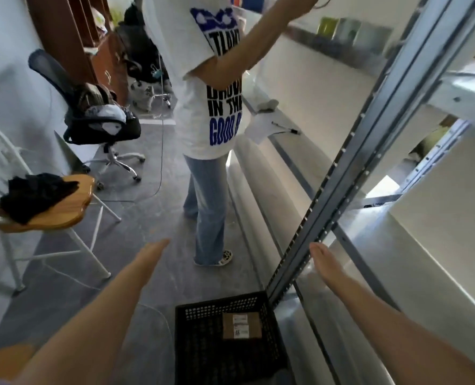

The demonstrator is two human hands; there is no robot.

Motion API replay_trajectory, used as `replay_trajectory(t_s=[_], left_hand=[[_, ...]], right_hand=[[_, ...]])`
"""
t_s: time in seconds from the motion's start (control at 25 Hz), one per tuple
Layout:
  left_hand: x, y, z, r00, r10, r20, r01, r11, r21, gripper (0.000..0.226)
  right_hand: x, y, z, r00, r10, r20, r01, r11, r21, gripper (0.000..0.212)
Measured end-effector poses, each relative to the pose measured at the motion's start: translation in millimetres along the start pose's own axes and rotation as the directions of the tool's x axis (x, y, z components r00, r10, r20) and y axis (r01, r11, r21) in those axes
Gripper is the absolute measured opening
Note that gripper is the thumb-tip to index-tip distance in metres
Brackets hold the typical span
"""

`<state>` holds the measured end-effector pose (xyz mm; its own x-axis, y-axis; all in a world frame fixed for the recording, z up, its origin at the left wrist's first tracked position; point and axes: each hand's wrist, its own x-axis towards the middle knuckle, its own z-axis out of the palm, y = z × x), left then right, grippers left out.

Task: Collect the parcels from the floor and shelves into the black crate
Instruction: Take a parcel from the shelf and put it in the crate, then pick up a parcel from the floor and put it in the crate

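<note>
Head view: parcel [240,326] flat in black crate [219,304], lengthwise left-right

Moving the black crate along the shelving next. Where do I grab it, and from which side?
Likely the top rim, from above: the black crate stands upright and open-topped. Left hand on the left wall's rim, right hand on the right wall's, toward the near end, since the shelf upright crowds its far right corner.

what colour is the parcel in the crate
The parcel is brown with white labels; the head view shows it best.
</note>
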<state>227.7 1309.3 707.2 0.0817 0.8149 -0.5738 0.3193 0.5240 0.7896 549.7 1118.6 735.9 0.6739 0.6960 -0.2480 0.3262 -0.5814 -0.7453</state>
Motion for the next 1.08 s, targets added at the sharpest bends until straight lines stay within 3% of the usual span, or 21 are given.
replay_trajectory(t_s=[0.16, 0.28, 0.4, 0.48, 0.6, 0.68, 0.84, 1.08], left_hand=[[-44.6, 79.8, 10.0, 0.93, 0.267, 0.252, -0.3, 0.949, 0.102, 0.036], [-70.6, 110.3, 29.0, 0.851, 0.34, 0.4, -0.442, 0.875, 0.196, 0.042], [-111.1, 134.6, 60.7, 0.721, 0.403, 0.564, -0.552, 0.826, 0.115, 0.047], [-150.1, 141.8, 84.7, 0.622, 0.401, 0.672, -0.593, 0.802, 0.071, 0.049], [-214.1, 136.6, 121.7, 0.445, 0.372, 0.815, -0.657, 0.754, 0.015, 0.041], [-256.0, 129.0, 149.7, 0.365, 0.38, 0.85, -0.706, 0.709, -0.013, 0.047], [-355.0, 92.7, 197.4, 0.23, 0.351, 0.908, -0.666, 0.737, -0.116, 0.05], [-513.7, 8.7, 239.8, -0.032, 0.258, 0.966, -0.699, 0.685, -0.206, 0.056]], right_hand=[[-42.0, -45.4, -45.4, 0.978, -0.013, -0.208, 0.025, 0.998, 0.055, 0.036], [-83.1, -50.1, -59.5, 0.969, -0.022, -0.246, 0.024, 1.0, 0.007, 0.039], [-133.4, -48.3, -81.9, 0.924, 0.065, -0.376, -0.033, 0.995, 0.092, 0.038], [-170.6, -43.5, -106.1, 0.868, 0.133, -0.478, -0.098, 0.99, 0.097, 0.036], [-233.0, -33.2, -144.9, 0.802, 0.187, -0.568, -0.07, 0.973, 0.221, 0.034], [-280.4, -21.7, -171.2, 0.758, 0.194, -0.623, -0.019, 0.961, 0.277, 0.039], [-386.4, 19.9, -219.8, 0.611, 0.246, -0.753, -0.025, 0.956, 0.292, 0.046], [-556.6, 83.2, -254.8, 0.463, 0.352, -0.813, -0.035, 0.924, 0.381, 0.055]])
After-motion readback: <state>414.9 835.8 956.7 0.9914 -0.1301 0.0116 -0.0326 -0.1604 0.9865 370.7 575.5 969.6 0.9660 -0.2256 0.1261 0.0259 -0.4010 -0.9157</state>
